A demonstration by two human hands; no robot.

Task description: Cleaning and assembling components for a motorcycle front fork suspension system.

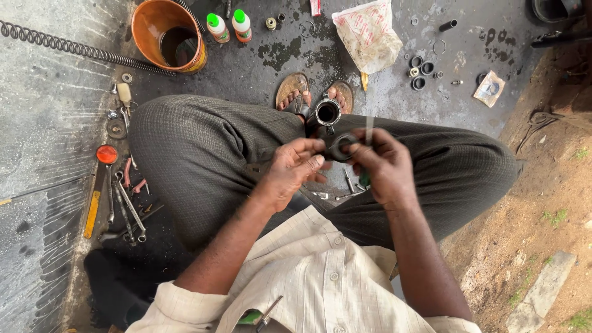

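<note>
I squat on a dark, oily floor. My left hand (295, 169) and my right hand (379, 163) meet in front of my knees, both gripping a small dark ring-shaped part (341, 147). The right hand also holds a thin tool with a pale blade (369, 131) pointing up and a green handle below the fingers. Just beyond the hands stands a dark metal tube (327, 113), its open end facing me, between my sandalled feet.
Orange bucket (169, 34) and two green-capped bottles (229, 26) stand far left. A long coil spring (80, 49) lies left. Hand tools (126, 206) lie beside my left knee. A plastic bag (369, 34) and several rubber rings (422, 69) lie ahead right. Dirt ground borders the right.
</note>
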